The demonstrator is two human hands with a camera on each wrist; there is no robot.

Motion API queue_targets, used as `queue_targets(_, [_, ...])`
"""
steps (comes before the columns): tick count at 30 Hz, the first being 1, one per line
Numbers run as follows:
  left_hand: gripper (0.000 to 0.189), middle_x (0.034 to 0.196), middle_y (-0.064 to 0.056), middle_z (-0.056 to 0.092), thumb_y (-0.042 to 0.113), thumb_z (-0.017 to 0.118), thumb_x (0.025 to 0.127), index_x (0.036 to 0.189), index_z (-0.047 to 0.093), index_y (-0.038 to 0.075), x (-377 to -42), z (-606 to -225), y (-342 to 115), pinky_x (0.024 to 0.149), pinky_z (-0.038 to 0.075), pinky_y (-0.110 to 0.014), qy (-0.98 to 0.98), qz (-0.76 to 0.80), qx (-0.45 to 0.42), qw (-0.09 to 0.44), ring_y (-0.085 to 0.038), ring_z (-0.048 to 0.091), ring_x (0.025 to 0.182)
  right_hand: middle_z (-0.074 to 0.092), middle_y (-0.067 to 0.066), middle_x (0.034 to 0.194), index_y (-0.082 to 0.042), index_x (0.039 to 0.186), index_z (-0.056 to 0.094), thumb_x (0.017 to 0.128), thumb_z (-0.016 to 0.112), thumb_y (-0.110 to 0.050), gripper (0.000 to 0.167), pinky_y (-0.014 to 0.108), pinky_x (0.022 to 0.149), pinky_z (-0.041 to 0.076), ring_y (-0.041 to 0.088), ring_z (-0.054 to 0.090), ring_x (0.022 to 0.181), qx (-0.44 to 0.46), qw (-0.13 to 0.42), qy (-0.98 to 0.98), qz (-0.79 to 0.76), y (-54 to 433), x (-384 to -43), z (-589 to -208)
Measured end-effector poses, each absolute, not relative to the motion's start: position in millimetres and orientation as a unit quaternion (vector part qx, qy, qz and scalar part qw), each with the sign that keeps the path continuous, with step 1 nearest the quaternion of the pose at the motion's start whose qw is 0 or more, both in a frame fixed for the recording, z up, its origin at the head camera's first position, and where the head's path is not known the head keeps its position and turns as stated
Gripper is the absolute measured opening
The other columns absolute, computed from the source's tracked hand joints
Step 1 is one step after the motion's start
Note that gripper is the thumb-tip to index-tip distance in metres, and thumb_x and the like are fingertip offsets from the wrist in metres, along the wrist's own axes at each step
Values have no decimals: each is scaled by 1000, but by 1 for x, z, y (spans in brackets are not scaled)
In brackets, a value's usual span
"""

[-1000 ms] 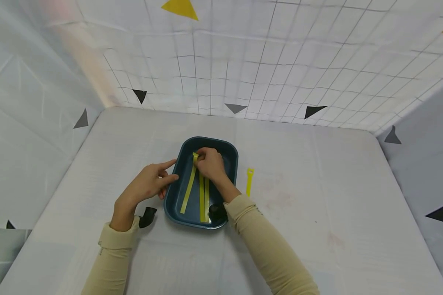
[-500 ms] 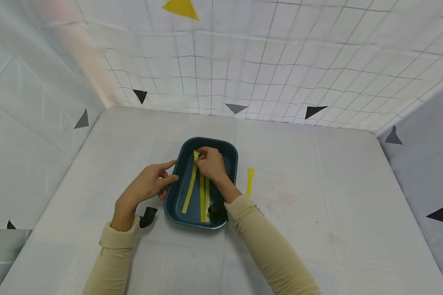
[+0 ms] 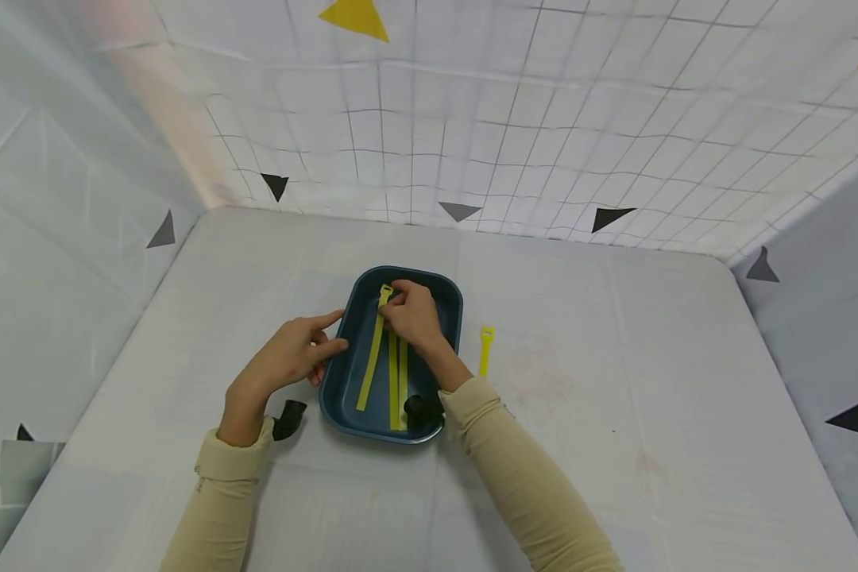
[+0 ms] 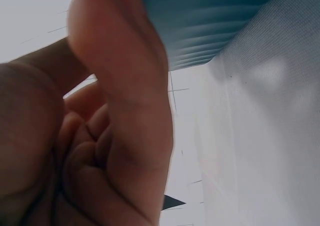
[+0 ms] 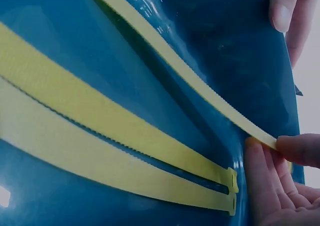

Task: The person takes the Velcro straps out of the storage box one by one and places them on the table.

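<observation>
No word, brand or number can be read. Small dark marks (image 3: 199,470) on the cuff of the left sleeve (image 3: 213,520) are too small to make out as letters. The back sheet (image 3: 465,103) bears plain signs: a yellow triangle (image 3: 356,17) at the top, and a black triangle (image 3: 276,186) and a grey triangle (image 3: 461,210) low down, near the table (image 3: 686,357).

The tray (image 3: 346,389), centre frame, looks like smooth moulded plastic, glossy enough to throw white highlights in the right wrist view. The upper strip (image 5: 192,77) in that view and the lower pair of strips (image 5: 125,126) seem matt, flexible and fabric-like, with rough, finely toothed edges. Both sleeves (image 3: 529,469), lower in the head view, are soft matt cloth. The table cover (image 3: 615,357) is dull and lightly wrinkled; the backdrop (image 3: 543,103) across the top resembles thin, creased sheeting.
</observation>
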State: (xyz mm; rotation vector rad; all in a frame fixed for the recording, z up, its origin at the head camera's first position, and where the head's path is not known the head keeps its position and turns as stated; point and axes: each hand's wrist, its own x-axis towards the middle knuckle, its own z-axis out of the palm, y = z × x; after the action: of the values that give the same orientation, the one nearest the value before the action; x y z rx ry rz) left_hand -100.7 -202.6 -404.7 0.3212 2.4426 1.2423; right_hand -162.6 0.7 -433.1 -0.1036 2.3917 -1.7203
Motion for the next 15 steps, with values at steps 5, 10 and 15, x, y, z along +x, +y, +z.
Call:
queue_targets(5, [61, 68, -5, 60, 20, 59, 102, 153, 32, 2, -101, -404, -203, 55, 54, -48, 868, 443, 113, 192, -38, 61, 53, 68, 17, 97, 4, 144, 45, 91, 67, 0, 58, 33, 70, 59, 29, 71, 78, -20, 111, 789, -604, 0, -162, -431])
queue_targets(10, [61, 67, -5, 60, 19, 59, 102, 153, 33, 2, -101, -404, -203, 54, 54, -47, 869, 441, 114, 192, -38, 61, 53, 66, 17, 97, 8, 130, 58, 91, 67, 2, 40, 34, 71, 59, 28, 70, 79, -15, 115, 768, -630, 0, -162, -432])
queue_targets(15, [61, 68, -5, 60, 20, 59, 101, 154, 32, 2, -101, -404, -203, 55, 54, -47, 870, 439, 111, 195, -37, 61, 53, 65, 18, 95, 9, 115, 64, 92, 66, 4, 24, 41, 73, 59, 27, 69, 77, -11, 116, 746, -656, 0, -162, -433])
